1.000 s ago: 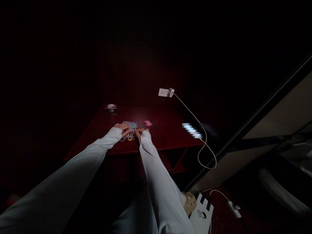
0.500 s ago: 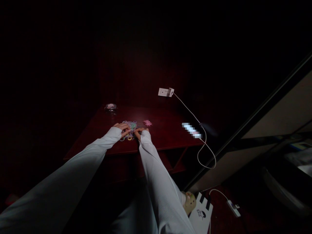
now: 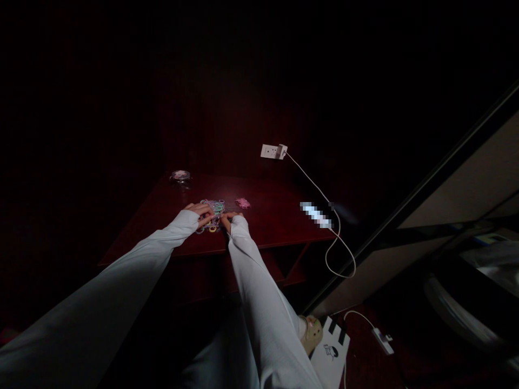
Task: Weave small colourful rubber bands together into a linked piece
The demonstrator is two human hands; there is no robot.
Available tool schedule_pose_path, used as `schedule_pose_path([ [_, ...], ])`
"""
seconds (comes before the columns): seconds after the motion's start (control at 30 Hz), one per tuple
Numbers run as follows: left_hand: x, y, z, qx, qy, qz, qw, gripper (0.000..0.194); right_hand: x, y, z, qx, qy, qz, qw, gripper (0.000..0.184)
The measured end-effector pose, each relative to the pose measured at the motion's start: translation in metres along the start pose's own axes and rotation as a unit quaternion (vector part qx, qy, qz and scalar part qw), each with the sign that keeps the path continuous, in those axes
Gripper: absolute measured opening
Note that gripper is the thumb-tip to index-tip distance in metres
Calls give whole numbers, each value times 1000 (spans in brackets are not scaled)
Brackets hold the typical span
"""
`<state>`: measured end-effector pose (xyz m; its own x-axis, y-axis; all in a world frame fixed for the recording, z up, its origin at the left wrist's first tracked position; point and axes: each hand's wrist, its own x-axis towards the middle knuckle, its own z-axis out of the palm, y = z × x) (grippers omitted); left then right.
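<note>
A loose pile of small coloured elastic hair ties (image 3: 219, 207), in purple, green, yellow and other shades, lies on the dark red table (image 3: 267, 229). Over its left side my left hand (image 3: 200, 210) is bent, thumb and forefinger drawn together at the pile. My right hand (image 3: 229, 219) is at the right side of it, fingers curled into a pinch close to the left fingertips. What either hand pinches is too small and dark to make out. Just beyond my right hand sits a small heap of pink bands (image 3: 243, 203).
A round clear container (image 3: 180, 176) stands at the table's back left. A blurred bright phone-like object (image 3: 316, 215) lies at the right edge, its white cable (image 3: 310, 179) running to a wall socket (image 3: 269, 151). Below are a white box (image 3: 331, 354) and a power strip (image 3: 383, 341).
The whole view has shifted slightly, so everything sits a little further left and up. Both hands stay at the pile with small finger movements only.
</note>
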<state>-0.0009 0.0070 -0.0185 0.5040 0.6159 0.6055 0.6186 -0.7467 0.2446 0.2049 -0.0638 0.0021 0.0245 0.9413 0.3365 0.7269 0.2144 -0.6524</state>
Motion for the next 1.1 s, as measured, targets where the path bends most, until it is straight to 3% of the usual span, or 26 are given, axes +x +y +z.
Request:
schedule_pose_path([
  [0.17,0,4,-2,-18,14,20,1000,54,-6,-8,-8,-6,-32,27,999,37],
  [0.5,-2,30,-35,-26,-48,20,998,28,-10,-12,-15,21,-33,31,999,37],
  [0.83,-1,20,-27,-34,-37,58,997,31,-10,-11,-17,8,-39,57,998,36],
  [1.1,-2,28,-35,-43,-41,74,995,32,-13,-19,-25,22,-54,64,996,36],
])
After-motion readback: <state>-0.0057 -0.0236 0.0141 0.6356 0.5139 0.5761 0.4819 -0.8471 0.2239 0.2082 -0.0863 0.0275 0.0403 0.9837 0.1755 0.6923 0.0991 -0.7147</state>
